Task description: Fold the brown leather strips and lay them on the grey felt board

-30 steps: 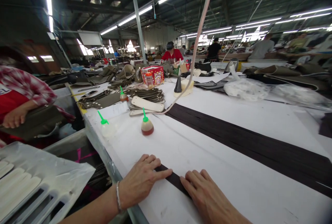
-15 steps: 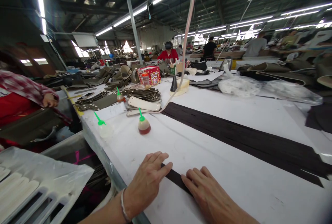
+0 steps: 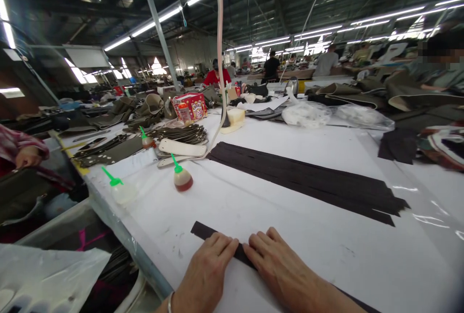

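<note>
My left hand [image 3: 208, 274] and my right hand [image 3: 277, 267] lie flat, fingers stretched out, side by side on a narrow dark strip [image 3: 203, 230] at the near edge of the white table [image 3: 253, 197]. The strip's left end sticks out beyond my left fingers. Further back lies a long row of dark strips [image 3: 308, 182]. Two glue bottles with green nozzles stand to the left: a reddish bottle [image 3: 181, 178] and a clear bottle [image 3: 119, 188].
A hose [image 3: 219, 61] hangs from above to the table. Cream straps [image 3: 182, 148], stacked olive pieces [image 3: 184, 133], a red box [image 3: 190, 105] and plastic bags [image 3: 306, 113] lie behind. A person's hand and plaid sleeve [image 3: 25, 153] show at left; other workers stand far back.
My view has swung to the right. Both hands slid along the strip, so its left end now lies bare. The person at left has shifted toward the frame edge.
</note>
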### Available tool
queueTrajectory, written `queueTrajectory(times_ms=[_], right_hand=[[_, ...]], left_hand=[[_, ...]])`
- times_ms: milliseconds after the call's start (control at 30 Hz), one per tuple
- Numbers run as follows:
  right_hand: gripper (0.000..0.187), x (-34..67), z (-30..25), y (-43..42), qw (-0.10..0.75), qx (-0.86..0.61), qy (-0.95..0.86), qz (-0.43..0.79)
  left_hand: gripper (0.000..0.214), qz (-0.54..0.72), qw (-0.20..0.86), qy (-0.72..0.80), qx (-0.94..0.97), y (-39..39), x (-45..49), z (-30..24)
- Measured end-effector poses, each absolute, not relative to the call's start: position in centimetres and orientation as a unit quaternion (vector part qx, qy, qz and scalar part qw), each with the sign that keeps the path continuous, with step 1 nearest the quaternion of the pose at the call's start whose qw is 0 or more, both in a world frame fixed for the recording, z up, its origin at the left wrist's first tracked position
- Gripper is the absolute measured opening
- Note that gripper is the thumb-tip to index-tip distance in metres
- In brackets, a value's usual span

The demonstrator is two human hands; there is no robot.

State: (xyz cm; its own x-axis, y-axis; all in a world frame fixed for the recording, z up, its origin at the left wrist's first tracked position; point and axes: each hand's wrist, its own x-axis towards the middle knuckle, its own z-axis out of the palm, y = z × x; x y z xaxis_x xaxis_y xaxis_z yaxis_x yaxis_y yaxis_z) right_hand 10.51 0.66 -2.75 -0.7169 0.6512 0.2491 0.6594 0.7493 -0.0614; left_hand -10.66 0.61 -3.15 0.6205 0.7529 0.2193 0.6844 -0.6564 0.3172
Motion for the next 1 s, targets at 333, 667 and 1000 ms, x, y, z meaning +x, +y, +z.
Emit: queueTrajectory(times_ms=[333,667,1000], right_hand=[[0.025,13.0,-2.4,-0.7,0.130,-0.351,-0.927,-0.032],[0.036,15.2,-2.5,-2.3,0.123,-0.369,-0.921,0.001],[0.031,17.6,-2.2,-3.8,0.130,-0.390,-0.911,0.021]], left_hand=[[0.055,0.130,0.036,0.385,0.913,0.2,-10.5,-2.9],[0.071,0.098,0.000,0.379,0.920,0.2,-10.6,-3.0],[0.076,0.097,0.002,0.377,0.921,0.1,-11.0,-3.4]])
